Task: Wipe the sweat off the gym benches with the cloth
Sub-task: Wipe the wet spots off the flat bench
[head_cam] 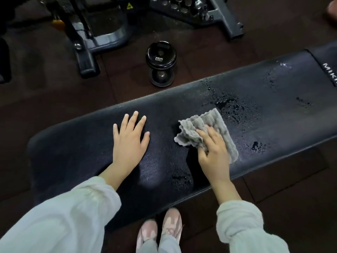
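A long black padded gym bench (76, 152) runs from lower left to upper right. Wet sweat drops (228, 105) speckle its right half, and a smaller wet patch (182, 179) lies near the front edge. My right hand (214, 152) grips a crumpled grey cloth (202, 125) and holds it down on the pad, just left of the wettest area. My left hand (130, 139) rests flat on the dry left part of the bench, fingers spread.
A black dumbbell (161, 63) stands on end on the dark rubber floor just behind the bench. Grey machine frames (102, 39) sit further back. My pink shoes (160, 229) are at the bench's front edge.
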Demonstrator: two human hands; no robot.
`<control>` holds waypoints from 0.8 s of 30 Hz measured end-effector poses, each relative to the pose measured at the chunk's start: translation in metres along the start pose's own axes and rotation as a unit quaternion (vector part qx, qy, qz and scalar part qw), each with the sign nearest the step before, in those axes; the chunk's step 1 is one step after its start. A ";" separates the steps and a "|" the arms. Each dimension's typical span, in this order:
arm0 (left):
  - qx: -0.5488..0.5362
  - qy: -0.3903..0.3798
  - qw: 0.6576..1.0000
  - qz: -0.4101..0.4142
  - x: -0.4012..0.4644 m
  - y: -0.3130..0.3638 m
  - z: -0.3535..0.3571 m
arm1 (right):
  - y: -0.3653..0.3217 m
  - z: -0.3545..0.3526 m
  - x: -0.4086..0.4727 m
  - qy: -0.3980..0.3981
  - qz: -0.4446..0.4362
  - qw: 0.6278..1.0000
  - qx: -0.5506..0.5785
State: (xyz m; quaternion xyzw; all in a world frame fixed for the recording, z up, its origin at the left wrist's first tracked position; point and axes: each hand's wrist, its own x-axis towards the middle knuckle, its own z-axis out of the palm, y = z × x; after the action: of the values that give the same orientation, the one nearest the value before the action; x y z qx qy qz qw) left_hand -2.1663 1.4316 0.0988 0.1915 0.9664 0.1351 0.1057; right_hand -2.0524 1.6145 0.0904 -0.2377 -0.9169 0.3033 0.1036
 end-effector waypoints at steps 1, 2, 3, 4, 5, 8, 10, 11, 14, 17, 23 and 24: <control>-0.005 -0.005 1.000 -0.006 0.000 0.000 0.000 | -0.006 0.004 0.002 0.001 0.008 1.000 0.004; -0.008 -0.006 1.000 -0.010 0.000 0.000 0.000 | -0.011 0.009 -0.001 -0.003 0.001 1.000 0.001; -0.012 -0.006 1.000 -0.011 -0.001 0.001 0.000 | -0.016 0.013 -0.008 -0.011 -0.017 1.000 -0.003; -0.016 -0.005 1.000 -0.011 -0.001 0.001 -0.001 | -0.020 0.017 -0.018 -0.023 -0.041 0.999 -0.003; -0.020 -0.004 1.000 -0.013 -0.001 0.002 -0.001 | -0.024 0.019 -0.033 -0.038 -0.070 0.997 0.002; -0.029 -0.002 0.999 -0.015 -0.002 0.002 0.000 | -0.025 0.018 -0.084 -0.101 -0.165 0.981 0.018; -0.032 -0.003 0.999 -0.014 -0.002 0.002 0.000 | -0.007 0.010 -0.108 -0.128 -0.198 0.972 0.009; -0.032 -0.004 0.999 -0.013 -0.002 0.003 0.000 | 0.004 0.003 -0.113 -0.126 -0.197 0.972 0.002; -0.033 -0.010 0.999 -0.012 -0.001 0.001 -0.001 | 0.028 -0.014 -0.103 -0.063 -0.141 0.988 0.006; -0.029 -0.014 0.999 -0.008 -0.001 -0.001 -0.002 | 0.018 -0.012 -0.071 -0.002 -0.055 0.998 -0.012; -0.026 -0.011 1.000 -0.009 -0.002 0.001 -0.002 | -0.050 0.032 -0.107 -0.095 -0.140 0.985 0.014; -0.026 -0.014 1.000 -0.005 -0.002 0.000 -0.002 | -0.047 0.030 -0.119 -0.122 -0.170 0.978 0.020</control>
State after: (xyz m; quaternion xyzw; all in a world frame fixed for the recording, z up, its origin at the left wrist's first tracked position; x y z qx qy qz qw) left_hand -2.1651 1.4304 0.1015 0.1854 0.9620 0.1566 0.1253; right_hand -1.9766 1.5067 0.0891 -0.0376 -0.9433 0.3266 0.0459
